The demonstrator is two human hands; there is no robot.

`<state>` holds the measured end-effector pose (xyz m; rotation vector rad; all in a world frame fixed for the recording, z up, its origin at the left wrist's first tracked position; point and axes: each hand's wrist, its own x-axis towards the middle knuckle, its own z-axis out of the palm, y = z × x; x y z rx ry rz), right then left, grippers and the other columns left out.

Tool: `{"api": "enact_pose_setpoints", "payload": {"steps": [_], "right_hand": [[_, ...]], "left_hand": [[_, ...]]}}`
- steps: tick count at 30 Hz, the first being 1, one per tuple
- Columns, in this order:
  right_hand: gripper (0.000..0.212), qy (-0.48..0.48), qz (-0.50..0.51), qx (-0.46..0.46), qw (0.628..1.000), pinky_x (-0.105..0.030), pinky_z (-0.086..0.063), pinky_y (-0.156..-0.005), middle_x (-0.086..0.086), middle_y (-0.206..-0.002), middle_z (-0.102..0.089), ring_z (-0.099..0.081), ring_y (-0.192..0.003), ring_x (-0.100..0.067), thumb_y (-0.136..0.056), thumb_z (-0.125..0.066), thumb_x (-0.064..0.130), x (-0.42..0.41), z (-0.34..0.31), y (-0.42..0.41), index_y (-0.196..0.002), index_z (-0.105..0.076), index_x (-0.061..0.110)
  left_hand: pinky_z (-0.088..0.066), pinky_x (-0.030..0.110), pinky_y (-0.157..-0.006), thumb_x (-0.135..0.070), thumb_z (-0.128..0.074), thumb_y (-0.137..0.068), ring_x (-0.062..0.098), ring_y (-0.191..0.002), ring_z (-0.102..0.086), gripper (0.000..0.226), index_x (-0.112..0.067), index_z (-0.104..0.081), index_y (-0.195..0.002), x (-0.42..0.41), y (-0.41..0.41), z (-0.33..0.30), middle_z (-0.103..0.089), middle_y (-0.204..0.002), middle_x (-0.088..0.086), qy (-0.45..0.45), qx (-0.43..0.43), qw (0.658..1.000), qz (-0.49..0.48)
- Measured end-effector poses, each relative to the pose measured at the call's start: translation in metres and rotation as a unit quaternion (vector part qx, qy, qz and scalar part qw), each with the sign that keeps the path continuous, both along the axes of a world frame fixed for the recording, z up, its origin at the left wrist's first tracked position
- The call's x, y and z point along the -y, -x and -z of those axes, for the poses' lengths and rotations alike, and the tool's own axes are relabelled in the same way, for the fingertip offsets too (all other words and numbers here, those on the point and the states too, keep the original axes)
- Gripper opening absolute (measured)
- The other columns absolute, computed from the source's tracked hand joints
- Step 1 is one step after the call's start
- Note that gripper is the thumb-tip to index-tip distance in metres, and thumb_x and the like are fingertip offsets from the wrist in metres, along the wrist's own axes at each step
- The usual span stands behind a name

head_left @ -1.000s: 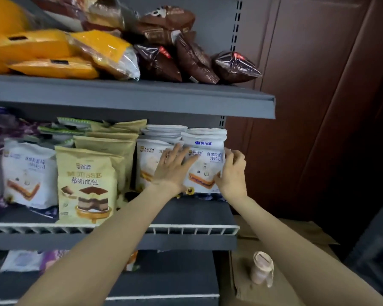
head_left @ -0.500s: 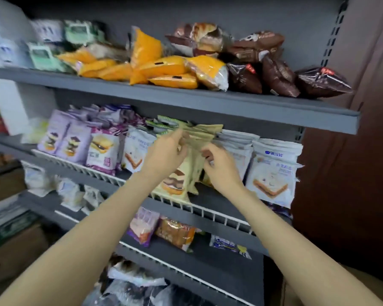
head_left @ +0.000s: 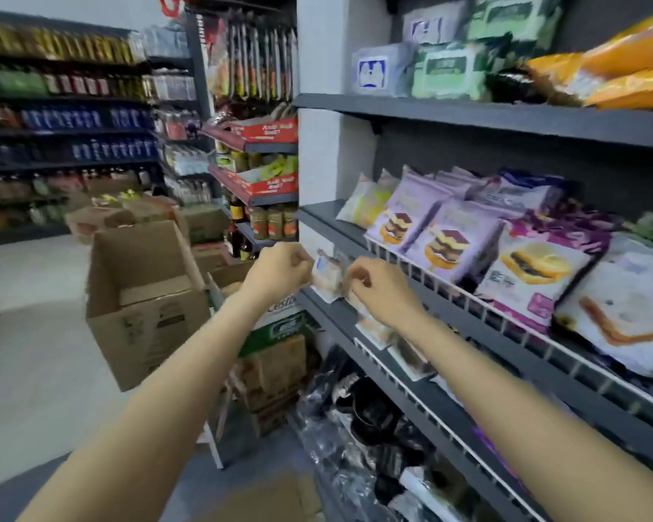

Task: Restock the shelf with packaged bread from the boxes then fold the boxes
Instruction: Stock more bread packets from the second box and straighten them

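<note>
- A small clear bread packet [head_left: 327, 275] with a blue label is being pinched at its two sides, at the near left end of the lower grey shelf [head_left: 411, 374]; the picture is blurred here, so the exact finger contact cannot be told.
- The packet's left edge is being held by the left hand [head_left: 278, 271], whose fingers are curled tightly.
- Its right edge is being held by the right hand [head_left: 383, 290], also with curled fingers.
- More clear packets [head_left: 377, 329] are lying in a row just to the right of the held one, along the same shelf's white wire rail [head_left: 404, 389].
- On the shelf above, purple cake packets [head_left: 449, 243] are being kept upright behind a wire rail, with a white sandwich packet [head_left: 619, 314] to their right.
- An open cardboard box [head_left: 144, 295] is standing on the floor to the left, well apart from the hands.
- Dark wrapped packets [head_left: 359, 416] are lying on the lowest level.
</note>
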<state>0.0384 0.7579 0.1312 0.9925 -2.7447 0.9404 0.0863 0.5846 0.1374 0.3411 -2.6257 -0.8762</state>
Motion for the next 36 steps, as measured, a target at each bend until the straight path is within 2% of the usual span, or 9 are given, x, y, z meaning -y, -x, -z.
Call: {"api": "enact_pose_setpoints", "payload": {"steps": [6,11,14,17,19,22,26,33,36], "right_hand": [[0.023,-0.097,-0.076,0.085,0.989,-0.034,-0.049,-0.085,-0.004,-0.119,-0.062,-0.058,-0.107,-0.022,-0.096,-0.050,0.021,0.167,0.027,0.057,-0.116,-0.060,0.014],[0.027,-0.160,-0.086,0.152,0.971,-0.040,-0.049,-0.092,-0.010,-0.120,-0.063,-0.059,-0.108,-0.027,-0.096,-0.050,0.021,0.267,0.068,0.128,-0.117,-0.061,0.009],[0.027,-0.183,-0.080,0.189,0.961,-0.040,-0.046,-0.083,-0.023,-0.111,-0.062,-0.056,-0.110,-0.037,-0.095,-0.049,0.016,0.318,0.107,0.187,-0.106,-0.064,-0.004],[0.025,-0.200,-0.072,0.231,0.949,-0.036,-0.042,-0.072,-0.024,-0.093,-0.062,-0.058,-0.086,-0.033,-0.092,-0.051,0.016,0.369,0.157,0.254,-0.093,-0.066,-0.005],[0.029,-0.221,-0.061,0.260,0.938,-0.032,-0.038,-0.068,-0.028,-0.099,-0.063,-0.051,-0.076,-0.025,-0.092,-0.051,0.016,0.399,0.189,0.299,-0.102,-0.063,-0.008],[0.040,-0.283,-0.047,0.290,0.913,-0.036,-0.047,-0.086,-0.024,-0.126,-0.056,-0.058,-0.105,-0.033,-0.094,-0.051,0.019,0.434,0.234,0.355,-0.127,-0.051,-0.004],[0.048,-0.334,-0.027,0.329,0.883,-0.034,-0.045,-0.087,-0.017,-0.130,-0.053,-0.055,-0.114,-0.031,-0.091,-0.052,0.020,0.468,0.290,0.411,-0.136,-0.042,0.005],[0.100,-0.445,-0.076,0.353,0.819,-0.045,-0.020,-0.117,-0.012,-0.155,-0.016,-0.015,-0.144,-0.035,-0.076,-0.076,0.032,0.494,0.378,0.458,-0.151,-0.010,0.025],[0.082,-0.505,-0.087,0.322,0.796,-0.042,-0.030,-0.111,-0.018,-0.151,-0.024,-0.028,-0.138,-0.037,-0.087,-0.064,0.018,0.495,0.399,0.463,-0.150,-0.012,0.021]], "left_hand": [[-0.052,0.031,-0.076,-0.015,-0.053,-0.093,0.020,-0.082,-0.064,0.020,-0.005,-0.067,-0.102,0.160,0.042,0.033,-0.071,-0.095,0.010,-0.036,0.110,0.991,-0.065],[-0.045,0.024,-0.069,-0.016,-0.052,-0.093,0.016,-0.077,-0.059,0.022,-0.004,-0.066,-0.103,0.245,0.110,0.075,-0.066,-0.092,0.007,-0.048,0.163,0.982,-0.076],[-0.044,0.028,-0.069,-0.020,-0.051,-0.094,0.021,-0.083,-0.058,0.022,-0.004,-0.066,-0.100,0.288,0.168,0.107,-0.064,-0.093,0.009,-0.041,0.214,0.973,-0.083],[-0.047,0.033,-0.076,-0.020,-0.049,-0.094,0.031,-0.100,-0.060,0.029,0.002,-0.061,-0.110,0.335,0.231,0.147,-0.064,-0.110,0.017,-0.036,0.270,0.957,-0.104],[-0.047,0.035,-0.082,-0.019,-0.047,-0.095,0.034,-0.110,-0.057,0.033,0.004,-0.057,-0.118,0.359,0.269,0.174,-0.060,-0.121,0.020,-0.018,0.322,0.941,-0.099],[-0.040,0.032,-0.097,-0.019,-0.041,-0.099,0.031,-0.125,-0.049,0.038,0.001,-0.050,-0.130,0.389,0.319,0.207,-0.051,-0.136,0.017,0.018,0.382,0.922,-0.060],[-0.039,0.042,-0.105,-0.020,-0.045,-0.097,0.034,-0.127,-0.046,0.041,-0.001,-0.046,-0.133,0.422,0.371,0.258,-0.047,-0.138,0.019,0.040,0.427,0.903,-0.035],[-0.018,0.049,-0.118,-0.035,-0.072,-0.078,0.034,-0.145,-0.009,0.103,-0.013,-0.003,-0.151,0.463,0.416,0.342,-0.004,-0.158,0.016,0.052,0.477,0.876,-0.046],[-0.018,0.047,-0.117,-0.030,-0.074,-0.077,0.034,-0.143,-0.015,0.105,-0.013,-0.001,-0.151,0.469,0.421,0.363,-0.014,-0.154,0.015,0.051,0.483,0.872,-0.061]]}}
